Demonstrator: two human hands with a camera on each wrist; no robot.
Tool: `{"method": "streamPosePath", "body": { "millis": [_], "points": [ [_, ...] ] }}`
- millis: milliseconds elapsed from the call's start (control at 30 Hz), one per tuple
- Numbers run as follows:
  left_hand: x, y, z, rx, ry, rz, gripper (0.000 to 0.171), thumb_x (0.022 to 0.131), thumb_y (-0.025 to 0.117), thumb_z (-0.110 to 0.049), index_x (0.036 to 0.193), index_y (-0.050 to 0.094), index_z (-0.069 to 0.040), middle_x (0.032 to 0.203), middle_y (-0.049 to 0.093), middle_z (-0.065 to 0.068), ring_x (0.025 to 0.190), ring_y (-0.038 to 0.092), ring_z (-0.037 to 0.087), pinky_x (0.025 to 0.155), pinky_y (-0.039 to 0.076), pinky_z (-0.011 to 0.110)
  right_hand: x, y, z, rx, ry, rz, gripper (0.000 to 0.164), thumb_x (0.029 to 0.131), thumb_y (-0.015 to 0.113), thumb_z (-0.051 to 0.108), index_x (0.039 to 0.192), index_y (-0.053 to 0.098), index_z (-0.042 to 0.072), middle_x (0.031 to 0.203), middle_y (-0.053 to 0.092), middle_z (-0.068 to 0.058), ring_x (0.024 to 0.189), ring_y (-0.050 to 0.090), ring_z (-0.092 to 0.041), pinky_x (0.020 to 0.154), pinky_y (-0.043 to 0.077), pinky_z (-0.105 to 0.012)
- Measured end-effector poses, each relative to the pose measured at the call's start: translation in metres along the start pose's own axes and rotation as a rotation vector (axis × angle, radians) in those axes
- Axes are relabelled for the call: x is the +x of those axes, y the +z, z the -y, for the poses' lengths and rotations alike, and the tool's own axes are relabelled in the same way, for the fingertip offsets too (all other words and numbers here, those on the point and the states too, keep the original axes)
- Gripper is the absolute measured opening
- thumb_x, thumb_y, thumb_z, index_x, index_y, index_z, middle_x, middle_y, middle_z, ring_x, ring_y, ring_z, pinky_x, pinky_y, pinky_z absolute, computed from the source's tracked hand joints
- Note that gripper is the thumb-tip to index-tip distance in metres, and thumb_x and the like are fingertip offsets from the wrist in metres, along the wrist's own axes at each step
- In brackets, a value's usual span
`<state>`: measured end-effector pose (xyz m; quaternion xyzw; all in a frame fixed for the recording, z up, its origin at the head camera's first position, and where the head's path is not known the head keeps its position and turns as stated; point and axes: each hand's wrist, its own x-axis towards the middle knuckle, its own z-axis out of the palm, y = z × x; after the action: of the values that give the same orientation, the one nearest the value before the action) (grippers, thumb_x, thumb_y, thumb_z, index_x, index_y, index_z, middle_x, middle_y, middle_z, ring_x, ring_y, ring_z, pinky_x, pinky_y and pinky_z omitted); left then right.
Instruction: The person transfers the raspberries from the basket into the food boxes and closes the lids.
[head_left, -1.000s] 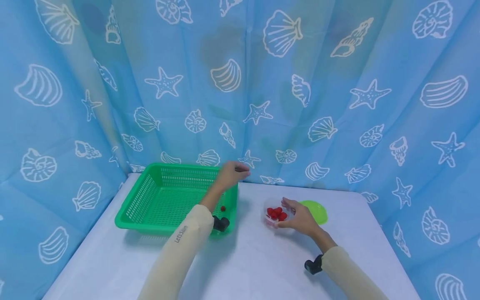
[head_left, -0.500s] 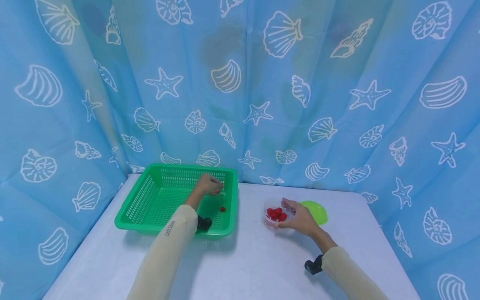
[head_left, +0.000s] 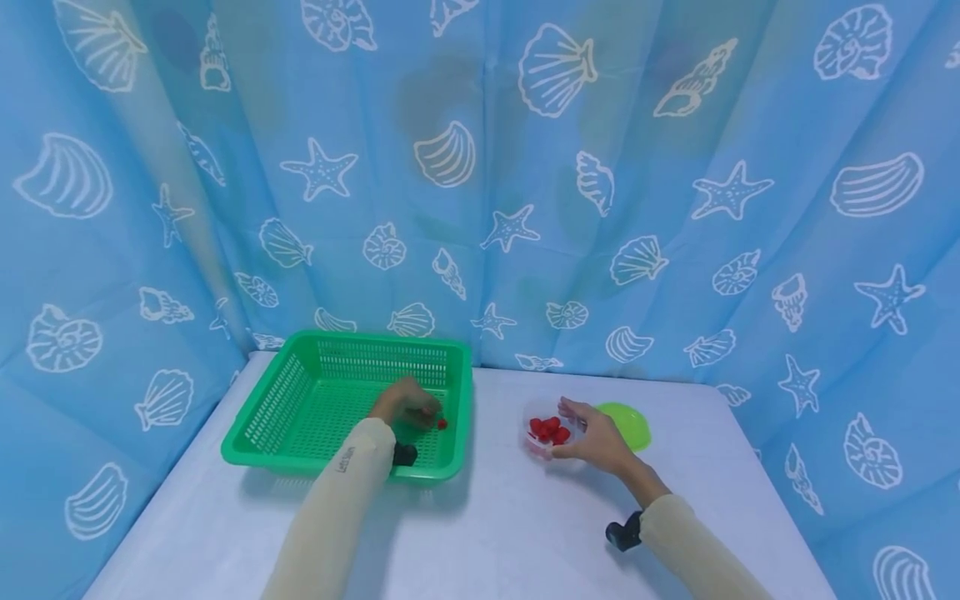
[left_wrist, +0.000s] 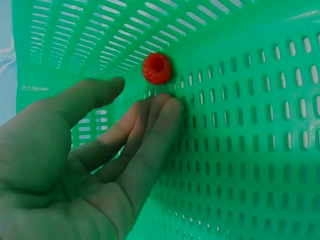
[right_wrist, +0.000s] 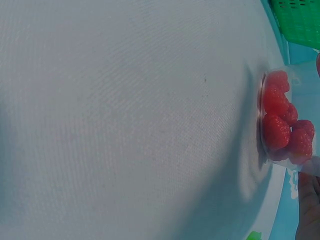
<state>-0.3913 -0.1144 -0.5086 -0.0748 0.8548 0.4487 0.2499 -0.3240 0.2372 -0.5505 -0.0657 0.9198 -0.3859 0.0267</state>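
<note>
Inside the green plastic basket (head_left: 360, 357), my left hand (head_left: 408, 404) reaches down near the right end. In the left wrist view its thumb stands apart from the fingers, with nothing between them. One red raspberry (left_wrist: 159, 77), its hollow end showing, lies just past the fingertips against the basket's wall. To the right, my right hand (head_left: 600, 437) grips a small clear plastic cup (right_wrist: 304, 82) from its right side, thumb near and fingers on the far side. Several raspberries (right_wrist: 276, 131) sit in the bottom of that cup, which stands on the table.
A light green round lid (head_left: 632, 427) lies on the white-covered table (head_left: 487, 525) behind the right hand, partly hidden by it. A blue curtain (head_left: 480, 200) with white shell prints hangs along the back and sides. Black wrist cameras (head_left: 624, 532) sit on both wrists.
My left hand has come left from over the basket's right rim, then down into the basket beside the raspberry. The right hand keeps its hold on the cup. The head view has shifted slightly.
</note>
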Motion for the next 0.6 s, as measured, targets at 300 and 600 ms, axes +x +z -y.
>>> {"method": "streamPosePath", "body": {
  "millis": [300,600],
  "points": [
    [-0.008,0.007,-0.010,0.113,-0.018,0.025,0.017,0.077,0.082,-0.011,0.087,0.071,-0.001,0.077,0.073,0.010,0.073,0.071,0.022,0.088,0.053,0.040,0.000,-0.002,0.001,-0.001,-0.016,0.000,0.107,0.059,0.092,0.046,0.149,0.041,0.021,0.142,0.053,0.001,0.137,0.039,-0.029,0.095,0.049,-0.049],
    [-0.003,0.011,-0.008,0.121,-0.007,0.018,0.011,0.078,0.080,-0.008,0.082,0.073,-0.001,0.074,0.072,0.010,0.070,0.071,0.021,0.079,0.056,0.036,-0.001,-0.001,0.002,-0.010,-0.006,0.006,0.106,0.059,0.092,0.045,0.149,0.041,0.022,0.142,0.052,0.001,0.138,0.038,-0.029,0.096,0.049,-0.049]
  ]
}}
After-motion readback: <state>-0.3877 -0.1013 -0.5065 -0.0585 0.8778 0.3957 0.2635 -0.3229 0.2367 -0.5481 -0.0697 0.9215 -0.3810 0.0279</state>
